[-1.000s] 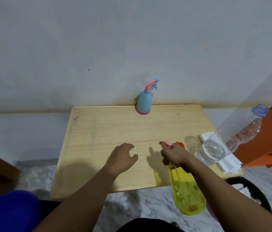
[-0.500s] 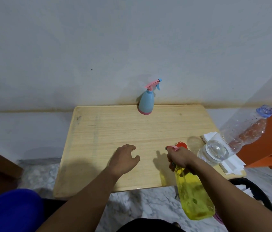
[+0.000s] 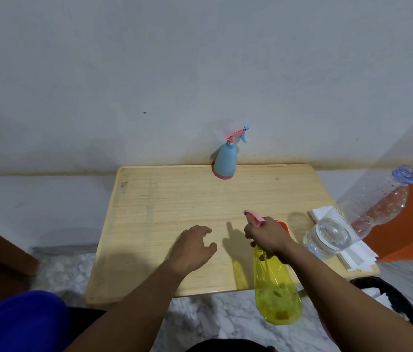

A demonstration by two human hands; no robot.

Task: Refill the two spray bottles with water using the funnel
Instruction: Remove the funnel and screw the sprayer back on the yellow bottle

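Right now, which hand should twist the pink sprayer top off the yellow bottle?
Probably the left hand. It is empty, open above the table, right beside the yellow bottle. The right hand already grips that bottle's neck under the pink sprayer top, so it can steady it.

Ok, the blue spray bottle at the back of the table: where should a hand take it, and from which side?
Probably by the narrow neck just under the pink trigger head, coming from the front. The blue spray bottle stands upright against the wall at the table's far edge, so the back is blocked. Its body widens downward; the neck suits a grip. The left hand is free and open.
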